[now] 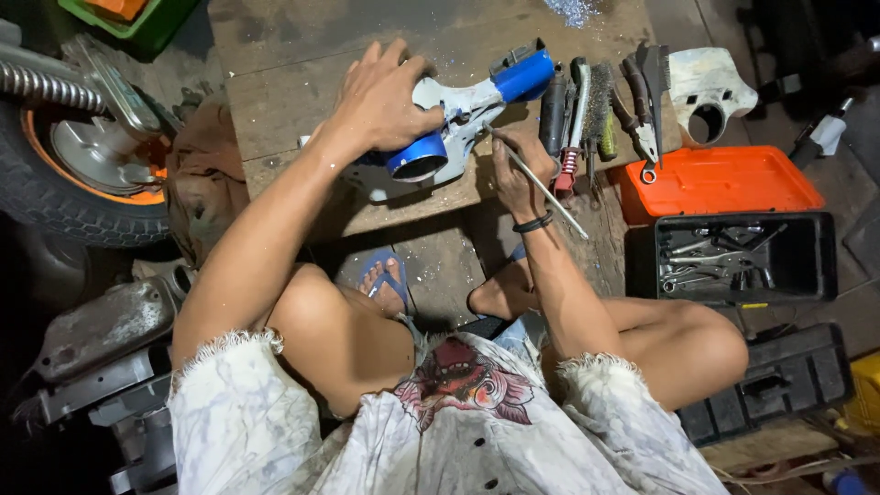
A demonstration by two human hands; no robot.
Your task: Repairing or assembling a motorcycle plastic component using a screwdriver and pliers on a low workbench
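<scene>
You sit cross-legged on the floor in a pale frayed shirt, one foot in a blue sandal [383, 278] just under the edge of the low wooden tabletop [275, 101]. Your right hand [516, 174] has its grip pinched around a thin metal rod [541, 188], whose upper tip touches the grey metal part with blue ends [467, 115]; a dark band circles that wrist. Your left hand [385, 101] lies over the top of the same part, fingers curled and pressed onto it, holding it down on the tabletop's near edge. Just to the right of the part lie a wire brush [598, 101], pliers [637, 115] and other hand tools side by side. Further right, an open toolbox [733, 261] with an orange lid [720, 179] holds wrenches. At far left stands a motorcycle wheel [73, 156] with an orange rim.
</scene>
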